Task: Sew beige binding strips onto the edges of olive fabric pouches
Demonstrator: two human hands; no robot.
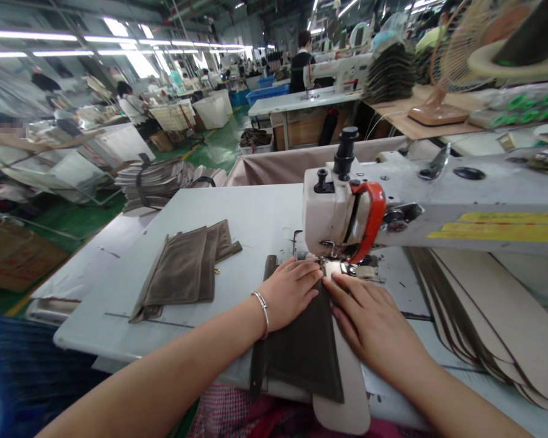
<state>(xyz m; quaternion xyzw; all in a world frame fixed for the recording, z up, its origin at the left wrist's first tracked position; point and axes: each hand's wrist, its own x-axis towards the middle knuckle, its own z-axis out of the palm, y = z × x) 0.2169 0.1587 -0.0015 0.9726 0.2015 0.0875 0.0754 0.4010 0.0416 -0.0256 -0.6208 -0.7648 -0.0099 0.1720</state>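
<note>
My left hand (292, 292), with a silver bangle at the wrist, lies flat with fingers extended on a dark brown-green fabric piece (301, 359). My right hand (363, 307) rests with its fingers stretched out on a pale, round-ended piece (342, 395), which lies partly under the dark one. The fingertips of both hands are close together beside the presser foot of a white sewing machine (322, 207) with an orange-red guard (371, 219). The needle area is partly hidden by the machine head and fingers.
Sewn dark pieces (182, 267) lie on the white table (251, 207) to the left. Pale and dark panels (497, 316) are stacked at right. Beyond the table are a bundled stack (155, 182), a fan (438, 112) and several people. A blue crate (22, 371) stands lower left.
</note>
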